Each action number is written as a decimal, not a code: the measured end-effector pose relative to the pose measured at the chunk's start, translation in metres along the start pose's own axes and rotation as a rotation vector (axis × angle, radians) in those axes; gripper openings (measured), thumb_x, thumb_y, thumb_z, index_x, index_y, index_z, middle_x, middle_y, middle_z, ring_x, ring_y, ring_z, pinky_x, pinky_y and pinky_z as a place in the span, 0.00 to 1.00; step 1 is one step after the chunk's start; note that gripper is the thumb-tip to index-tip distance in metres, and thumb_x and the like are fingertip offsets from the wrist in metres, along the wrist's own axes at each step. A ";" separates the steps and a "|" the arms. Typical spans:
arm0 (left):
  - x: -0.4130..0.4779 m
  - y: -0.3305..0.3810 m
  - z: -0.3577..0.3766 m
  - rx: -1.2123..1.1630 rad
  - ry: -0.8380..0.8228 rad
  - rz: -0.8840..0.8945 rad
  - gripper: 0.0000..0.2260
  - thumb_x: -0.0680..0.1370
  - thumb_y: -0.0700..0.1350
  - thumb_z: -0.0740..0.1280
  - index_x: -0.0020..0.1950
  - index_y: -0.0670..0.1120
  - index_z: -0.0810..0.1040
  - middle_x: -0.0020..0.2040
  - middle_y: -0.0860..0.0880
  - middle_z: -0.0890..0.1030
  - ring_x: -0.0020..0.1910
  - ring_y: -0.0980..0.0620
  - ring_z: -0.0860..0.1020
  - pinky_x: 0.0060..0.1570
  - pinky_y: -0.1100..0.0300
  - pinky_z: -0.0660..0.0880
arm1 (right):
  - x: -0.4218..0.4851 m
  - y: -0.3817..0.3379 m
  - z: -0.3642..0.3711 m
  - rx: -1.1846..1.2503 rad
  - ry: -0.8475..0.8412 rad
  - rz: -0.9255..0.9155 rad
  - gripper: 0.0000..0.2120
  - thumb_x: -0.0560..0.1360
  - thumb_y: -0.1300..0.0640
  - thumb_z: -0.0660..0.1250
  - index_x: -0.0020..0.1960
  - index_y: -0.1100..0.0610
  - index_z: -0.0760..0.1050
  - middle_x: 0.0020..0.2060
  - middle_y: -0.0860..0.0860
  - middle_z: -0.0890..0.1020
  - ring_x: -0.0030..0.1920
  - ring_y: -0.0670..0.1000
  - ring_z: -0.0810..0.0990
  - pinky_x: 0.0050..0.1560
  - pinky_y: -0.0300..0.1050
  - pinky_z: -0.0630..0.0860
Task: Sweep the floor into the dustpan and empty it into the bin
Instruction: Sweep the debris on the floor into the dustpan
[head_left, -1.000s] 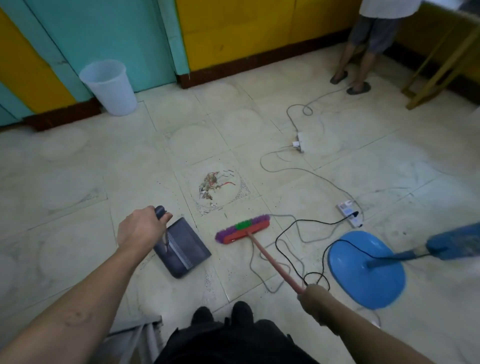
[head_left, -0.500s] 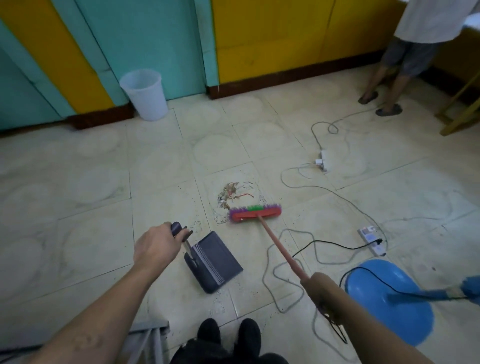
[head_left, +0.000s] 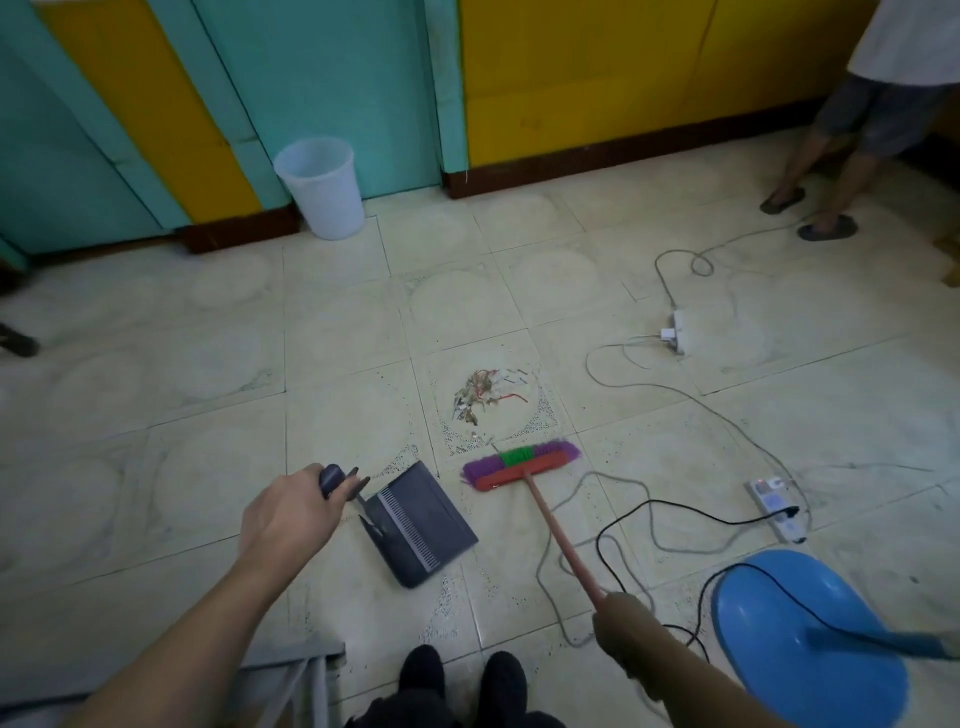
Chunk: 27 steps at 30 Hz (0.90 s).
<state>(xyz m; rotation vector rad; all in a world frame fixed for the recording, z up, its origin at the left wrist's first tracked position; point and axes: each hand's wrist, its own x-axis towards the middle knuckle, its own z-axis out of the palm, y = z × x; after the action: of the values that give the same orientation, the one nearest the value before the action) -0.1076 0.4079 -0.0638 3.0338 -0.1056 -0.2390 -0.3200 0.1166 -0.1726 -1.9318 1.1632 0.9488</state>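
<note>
Pulled back since a moment ago, the broom (head_left: 522, 464) now rests its purple bristles on the floor (head_left: 208, 364) just short of the pile of scraps (head_left: 480, 395), no longer against it. One right hand (head_left: 621, 618) grips the red stick; the left hand (head_left: 291, 519) is wrapped round the handle of the dustpan (head_left: 421, 525), just left of the broom head. Over by the wall (head_left: 597, 78) stands the white bin (head_left: 322, 187), well apart.
</note>
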 end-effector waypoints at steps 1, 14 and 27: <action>0.000 -0.002 0.001 0.013 0.007 -0.009 0.21 0.76 0.66 0.57 0.45 0.51 0.77 0.36 0.48 0.79 0.38 0.46 0.77 0.35 0.57 0.72 | 0.010 -0.009 -0.005 0.020 -0.002 -0.013 0.15 0.79 0.57 0.59 0.64 0.63 0.70 0.50 0.55 0.78 0.43 0.49 0.82 0.39 0.40 0.82; 0.014 -0.013 -0.005 0.078 0.007 -0.056 0.19 0.76 0.65 0.59 0.42 0.51 0.75 0.36 0.48 0.78 0.35 0.47 0.72 0.35 0.57 0.70 | 0.034 -0.088 -0.063 0.093 0.012 -0.126 0.15 0.80 0.55 0.58 0.58 0.67 0.71 0.36 0.57 0.77 0.26 0.51 0.72 0.24 0.41 0.70; 0.049 -0.010 -0.015 -0.047 0.017 -0.091 0.19 0.77 0.64 0.59 0.45 0.49 0.77 0.41 0.46 0.81 0.38 0.46 0.73 0.38 0.57 0.71 | 0.006 -0.028 -0.111 0.206 -0.027 -0.012 0.16 0.79 0.58 0.63 0.35 0.65 0.70 0.16 0.53 0.70 0.15 0.49 0.64 0.21 0.35 0.62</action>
<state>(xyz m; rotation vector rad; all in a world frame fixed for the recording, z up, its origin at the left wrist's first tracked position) -0.0560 0.4159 -0.0578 2.9969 0.0395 -0.2191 -0.2657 0.0322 -0.1167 -1.7549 1.1838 0.8122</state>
